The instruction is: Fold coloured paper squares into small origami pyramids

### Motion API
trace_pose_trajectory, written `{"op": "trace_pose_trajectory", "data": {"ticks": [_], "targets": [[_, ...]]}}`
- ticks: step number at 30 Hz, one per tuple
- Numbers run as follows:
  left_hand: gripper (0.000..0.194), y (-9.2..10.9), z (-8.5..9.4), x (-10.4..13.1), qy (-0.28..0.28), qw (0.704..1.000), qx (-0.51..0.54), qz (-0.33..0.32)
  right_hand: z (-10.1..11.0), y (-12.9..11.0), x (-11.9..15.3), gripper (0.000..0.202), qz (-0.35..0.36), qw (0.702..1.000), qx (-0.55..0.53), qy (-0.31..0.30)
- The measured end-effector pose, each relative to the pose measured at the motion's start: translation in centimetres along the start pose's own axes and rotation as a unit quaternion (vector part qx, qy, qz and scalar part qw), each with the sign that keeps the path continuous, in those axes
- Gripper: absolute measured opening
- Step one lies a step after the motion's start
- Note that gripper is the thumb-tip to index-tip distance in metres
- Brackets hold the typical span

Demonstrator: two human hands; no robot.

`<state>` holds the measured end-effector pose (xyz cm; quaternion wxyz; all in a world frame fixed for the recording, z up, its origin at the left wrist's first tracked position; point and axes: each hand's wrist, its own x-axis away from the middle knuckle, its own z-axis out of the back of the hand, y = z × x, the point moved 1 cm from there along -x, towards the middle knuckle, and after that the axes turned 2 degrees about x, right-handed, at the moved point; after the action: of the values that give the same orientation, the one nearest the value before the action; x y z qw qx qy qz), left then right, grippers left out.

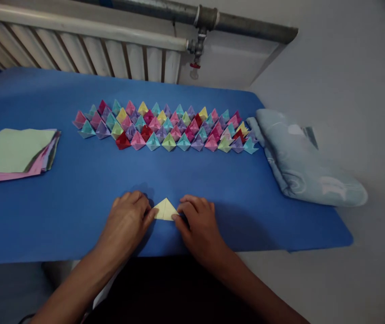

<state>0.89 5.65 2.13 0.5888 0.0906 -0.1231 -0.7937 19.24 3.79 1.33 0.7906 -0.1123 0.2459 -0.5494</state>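
A small pale yellow piece of paper, folded into a triangle with its point facing away from me, lies low over the blue table near the front edge. My left hand pinches its left corner between thumb and fingers. At the right corner, my right hand grips the paper the same way, thumb in front. A crease runs from the tip down the triangle. Beyond my hands stand several folded paper boats in pink, teal, purple, yellow, green and red, set in close rows.
On the left lies a stack of coloured paper sheets, green on top. A folded grey-blue blanket rests at the right end of the blue table. Behind are a radiator and a pipe valve with a red handle.
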Motion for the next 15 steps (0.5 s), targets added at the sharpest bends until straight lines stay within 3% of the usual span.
{"op": "trace_pose_trajectory", "data": {"ticks": [6, 15], "targets": [[0.021, 0.17, 0.14, -0.12, -0.002, 1.000, -0.013, 0.003, 0.08, -0.55, 0.13, 0.028, 0.149, 0.988, 0.018, -0.044], [0.024, -0.63, -0.38, 0.27, 0.041, 0.999, -0.026, -0.018, 0.66, -0.48, 0.10, 0.032, 0.141, 0.978, 0.053, -0.147]]}}
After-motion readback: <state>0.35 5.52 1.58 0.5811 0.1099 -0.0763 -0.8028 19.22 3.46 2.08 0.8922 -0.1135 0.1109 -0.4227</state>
